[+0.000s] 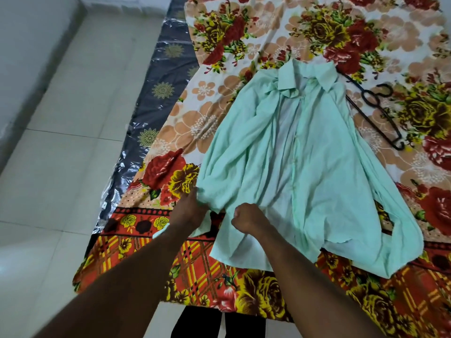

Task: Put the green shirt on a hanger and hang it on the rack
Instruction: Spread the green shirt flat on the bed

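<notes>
The pale green shirt (305, 167) lies spread on the bed, collar at the far end, front open, hem towards me. My left hand (189, 211) grips the bunched left sleeve near the shirt's lower left edge. My right hand (245, 219) is curled into a fist on the shirt's lower front, pinching the fabric. A black hanger (375, 103) lies flat on the bed just right of the collar, its hook pointing right. No rack is in view.
The bed carries a floral sheet (219, 118) in red, yellow and orange. A plastic-wrapped mattress edge (158, 93) shows along the left side. Pale floor tiles (61, 142) lie to the left, with a white wall at the far left.
</notes>
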